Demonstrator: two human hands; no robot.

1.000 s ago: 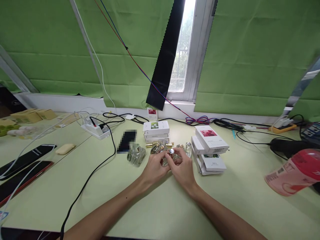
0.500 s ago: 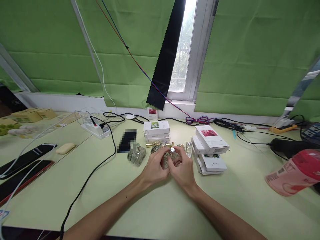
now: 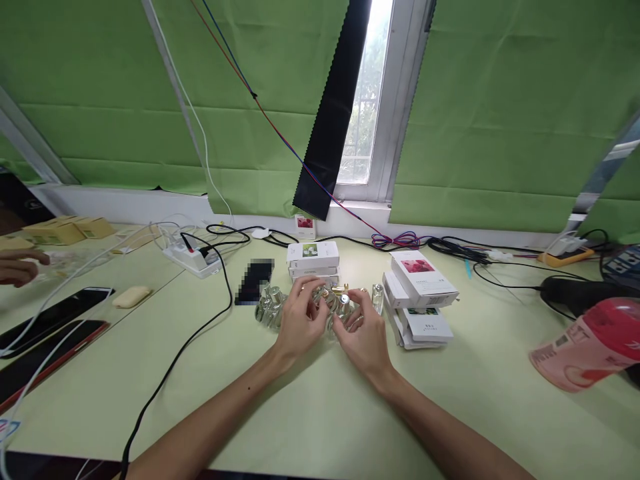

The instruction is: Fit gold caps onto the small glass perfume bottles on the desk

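Note:
My left hand (image 3: 300, 321) is closed, its curled fingertips and thumb on a small clear glass bottle (image 3: 318, 295), mostly hidden by the fingers. My right hand (image 3: 367, 339) has thumb and forefinger around another glass bottle (image 3: 344, 305), which stands upright with a round silver top. Left of my hands is a cluster of similar glass bottles (image 3: 270, 310). One more slim bottle (image 3: 377, 299) stands just beyond my right fingers. A gold-coloured cap (image 3: 341, 289) lies on its side behind the held bottles.
White boxes are stacked behind (image 3: 313, 257) and to the right (image 3: 425, 283) of my hands. A pixelated dark phone (image 3: 254, 280), a power strip (image 3: 193, 259) and black cable (image 3: 187, 343) lie left. A pink container (image 3: 583, 347) stands right. Another person's hand (image 3: 20, 265) reaches in at far left.
My left hand has come away from the silver-topped bottle, moving slightly left to the bottle beside it. My right hand stays at the silver-topped one. Another person's hand has appeared at far left.

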